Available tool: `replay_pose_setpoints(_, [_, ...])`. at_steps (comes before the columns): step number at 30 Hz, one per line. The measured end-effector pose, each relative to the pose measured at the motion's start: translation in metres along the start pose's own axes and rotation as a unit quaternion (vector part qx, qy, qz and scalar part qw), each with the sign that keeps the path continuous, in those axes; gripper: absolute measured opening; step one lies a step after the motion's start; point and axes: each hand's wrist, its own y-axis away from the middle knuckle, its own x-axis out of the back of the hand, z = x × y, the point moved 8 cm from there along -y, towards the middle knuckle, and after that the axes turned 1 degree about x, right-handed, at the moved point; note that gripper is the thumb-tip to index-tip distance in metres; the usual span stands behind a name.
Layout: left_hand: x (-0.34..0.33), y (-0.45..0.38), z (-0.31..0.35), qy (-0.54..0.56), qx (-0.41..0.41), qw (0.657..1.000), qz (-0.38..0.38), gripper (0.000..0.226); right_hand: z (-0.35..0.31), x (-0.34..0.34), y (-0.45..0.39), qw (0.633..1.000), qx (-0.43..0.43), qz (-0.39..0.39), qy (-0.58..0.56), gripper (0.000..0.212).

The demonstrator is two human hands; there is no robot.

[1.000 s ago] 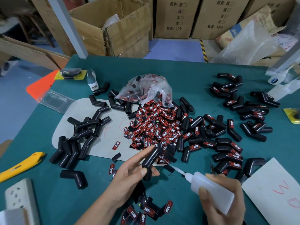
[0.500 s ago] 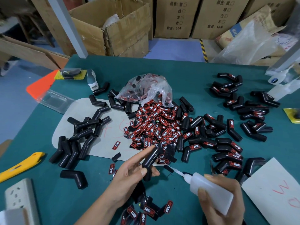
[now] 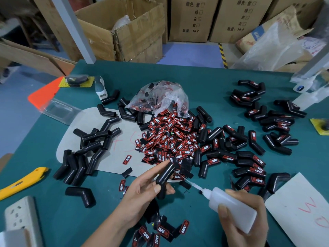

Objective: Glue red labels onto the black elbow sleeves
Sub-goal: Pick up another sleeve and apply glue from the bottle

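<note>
Here the left hand (image 3: 142, 191) grips a bare black elbow sleeve (image 3: 164, 177) between thumb and fingers, lifted just off the table (image 3: 204, 81) at the near edge of the label pile (image 3: 170, 138), with its upper leg tilted up and away. The right hand (image 3: 249, 216) is curled around a white glue bottle (image 3: 231, 202), whose thin nozzle reaches to the sleeve's upper leg from the right of the pile's near edge.

The step in hand looks to be laying glue on the sleeve before a red label goes on. To do it well, keep the sleeve steady with the flat face of its upper leg turned toward the nozzle, and keep the left fingers clear of the patch being wetted. A light squeeze should be enough: a short thin bead where the label will sit, not so much that it oozes past the label's edges. A fine thread seems to trail from the nozzle, so lifting away cleanly would spare the loose labels beneath.

Finished sleeves (image 3: 249, 168) lie right of the pile, unlabelled sleeves (image 3: 85, 154) left of it.
</note>
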Motion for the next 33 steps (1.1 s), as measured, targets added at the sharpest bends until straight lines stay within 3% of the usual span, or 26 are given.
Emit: replay_pose_setpoints(33, [-0.002, 0.0014, 0.0025, 0.021, 0.011, 1.0, 0.003, 0.066, -0.0052, -0.0012, -0.0022, 1.0, -0.011, -0.003, -0.004, 0.028])
